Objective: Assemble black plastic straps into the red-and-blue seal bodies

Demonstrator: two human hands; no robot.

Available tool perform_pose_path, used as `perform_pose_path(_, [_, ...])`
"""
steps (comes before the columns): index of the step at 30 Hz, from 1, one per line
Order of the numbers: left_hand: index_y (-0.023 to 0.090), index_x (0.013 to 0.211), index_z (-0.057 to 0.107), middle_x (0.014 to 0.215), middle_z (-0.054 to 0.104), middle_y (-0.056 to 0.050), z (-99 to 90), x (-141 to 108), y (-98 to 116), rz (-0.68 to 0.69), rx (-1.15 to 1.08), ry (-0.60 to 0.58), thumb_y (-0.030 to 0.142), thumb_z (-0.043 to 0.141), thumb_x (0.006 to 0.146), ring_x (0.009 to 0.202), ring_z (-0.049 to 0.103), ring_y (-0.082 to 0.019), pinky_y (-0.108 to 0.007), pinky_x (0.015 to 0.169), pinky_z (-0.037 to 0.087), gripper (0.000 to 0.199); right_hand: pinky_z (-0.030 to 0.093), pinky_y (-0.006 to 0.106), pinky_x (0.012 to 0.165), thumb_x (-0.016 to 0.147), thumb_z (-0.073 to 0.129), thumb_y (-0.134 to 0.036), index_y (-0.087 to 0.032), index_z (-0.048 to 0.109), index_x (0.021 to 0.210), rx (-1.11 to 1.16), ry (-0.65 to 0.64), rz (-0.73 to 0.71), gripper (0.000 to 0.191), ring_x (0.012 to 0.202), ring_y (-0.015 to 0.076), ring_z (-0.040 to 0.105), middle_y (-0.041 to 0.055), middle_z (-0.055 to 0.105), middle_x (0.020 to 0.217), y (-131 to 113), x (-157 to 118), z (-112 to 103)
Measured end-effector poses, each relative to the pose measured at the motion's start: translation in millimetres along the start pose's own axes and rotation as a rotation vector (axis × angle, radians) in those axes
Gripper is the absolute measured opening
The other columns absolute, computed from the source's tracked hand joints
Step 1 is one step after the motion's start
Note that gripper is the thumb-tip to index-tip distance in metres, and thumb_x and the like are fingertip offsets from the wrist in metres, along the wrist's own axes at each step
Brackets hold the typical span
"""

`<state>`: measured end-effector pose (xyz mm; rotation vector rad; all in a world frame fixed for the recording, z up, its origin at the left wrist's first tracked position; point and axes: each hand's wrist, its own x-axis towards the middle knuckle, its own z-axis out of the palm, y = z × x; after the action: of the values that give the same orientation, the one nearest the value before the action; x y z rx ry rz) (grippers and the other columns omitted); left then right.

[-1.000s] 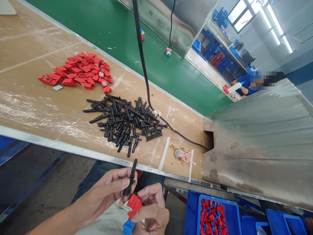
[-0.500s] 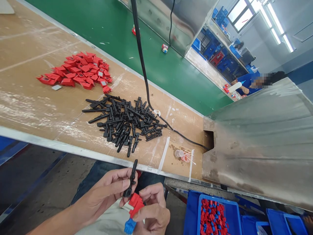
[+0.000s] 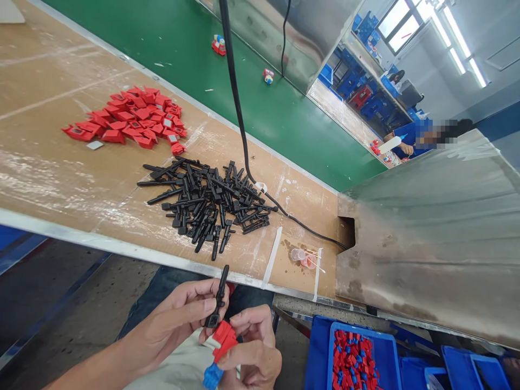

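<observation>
Now left hand [image 3: 179, 317]: clamped on black stick [image 3: 221, 287].
Right hand [image 3: 255, 346]: clamped on red toy [image 3: 225, 337].
Black pile [image 3: 207, 197]: beyond grip.

The bottom edge crops the blue bin [image 3: 388, 355] and the right hand [image 3: 258, 352], whose fingers hide part of the red-and-blue piece [image 3: 223, 338]. The left hand [image 3: 182, 309] partly covers the black piece [image 3: 221, 287]; its contact with the other is perhaps obscured. A co-worker's head [image 3: 442, 133] is pixelated.
</observation>
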<state>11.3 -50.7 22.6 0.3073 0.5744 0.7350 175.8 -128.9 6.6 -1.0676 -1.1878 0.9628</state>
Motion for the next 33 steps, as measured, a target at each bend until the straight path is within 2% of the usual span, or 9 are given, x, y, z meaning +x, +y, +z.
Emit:
perform_pose_path(3, [0.016, 0.085, 0.082, 0.075, 0.064, 0.000, -0.8, 1, 0, 0.003, 0.003, -0.009, 0.055, 0.095, 0.082, 0.062, 0.049, -0.011, -0.022, 0.058, 0.046, 0.041, 0.064, 0.035, 0.073, 0.094, 0.077, -0.009, -0.032, 0.084, 0.094, 0.007, -0.011, -0.043, 0.024, 0.080, 0.0191, 0.081, 0.0055, 0.069, 0.113, 3, -1, 0])
perform_pose_path(8, [0.016, 0.084, 0.081, 0.075, 0.065, 0.000, -1.2, 1, -1, 0.015, 0.010, -0.017, 0.055, 0.095, 0.082, 0.063, 0.049, -0.012, -0.023, 0.060, 0.046, 0.042, 0.065, 0.034, 0.067, 0.090, 0.087, -0.020, -0.028, 0.081, 0.080, -0.083, 0.035, -0.030, 0.015, 0.073, 0.0185, 0.076, 0.0061, 0.068, 0.104, 5, -2, 0])
perform_pose_path(12, [0.016, 0.087, 0.082, 0.075, 0.064, 0.000, -0.4, 0, -1, 0.012, 0.002, -0.018, 0.055, 0.095, 0.082, 0.063, 0.049, -0.012, -0.023, 0.059, 0.046, 0.042, 0.066, 0.034, 0.065, 0.094, 0.086, -0.027, -0.028, 0.079, 0.083, 0.053, 0.015, 0.016, 0.013, 0.076, 0.0200, 0.081, 0.0061, 0.069, 0.106, 7, 1, 4])
perform_pose_path(16, [0.016, 0.086, 0.081, 0.076, 0.064, 0.000, -1.0, -1, -3, 0.021, -0.010, -0.016, 0.054, 0.096, 0.082, 0.063, 0.048, -0.011, -0.023, 0.059, 0.045, 0.040, 0.063, 0.031, 0.056, 0.087, 0.094, -0.042, -0.027, 0.072, 0.078, 0.212, 0.033, 0.087, 0.028, 0.064, 0.0162, 0.075, 0.0047, 0.070, 0.105, 12, 6, 4])
perform_pose_path(20, [0.016, 0.087, 0.081, 0.076, 0.064, 0.000, -3.0, -1, -5, 0.021, -0.006, -0.018, 0.055, 0.095, 0.082, 0.063, 0.048, -0.012, -0.023, 0.059, 0.045, 0.041, 0.063, 0.033, 0.066, 0.076, 0.101, -0.051, -0.027, 0.070, 0.077, 0.246, 0.037, 0.230, 0.039, 0.076, 0.0200, 0.073, 0.0054, 0.074, 0.098, 10, 13, -4])
perform_pose_path(22, [0.017, 0.087, 0.081, 0.075, 0.064, 0.000, -3.3, -1, -4, 0.021, 0.004, -0.024, 0.056, 0.095, 0.082, 0.064, 0.048, -0.012, -0.023, 0.059, 0.045, 0.042, 0.062, 0.032, 0.068, 0.073, 0.102, -0.053, -0.027, 0.071, 0.078, 0.316, 0.038, 0.326, 0.041, 0.075, 0.0183, 0.069, 0.0047, 0.074, 0.097, 5, 16, -7])
perform_pose_path(28, [0.018, 0.089, 0.081, 0.076, 0.062, 0.001, -2.4, -1, -3, 0.022, 0.029, -0.023, 0.057, 0.094, 0.083, 0.067, 0.048, -0.013, -0.023, 0.059, 0.045, 0.041, 0.046, 0.015, 0.050, 0.065, 0.108, -0.035, -0.030, 0.080, 0.086, 0.658, 0.041, 0.536, 0.035, 0.062, 0.0073, 0.060, 0.0004, 0.073, 0.099, -7, 23, -4])
perform_pose_path(33, [0.019, 0.088, 0.082, 0.076, 0.060, 0.002, 1.8, -2, -3, 0.039, 0.061, -0.001, 0.061, 0.094, 0.082, 0.066, 0.046, -0.013, -0.023, 0.057, 0.044, 0.044, 0.050, 0.017, 0.051, 0.066, 0.107, -0.032, -0.030, 0.082, 0.086, 0.668, 0.061, 0.561, 0.032, 0.063, 0.0083, 0.063, 0.0009, 0.071, 0.100, -6, 22, -2])
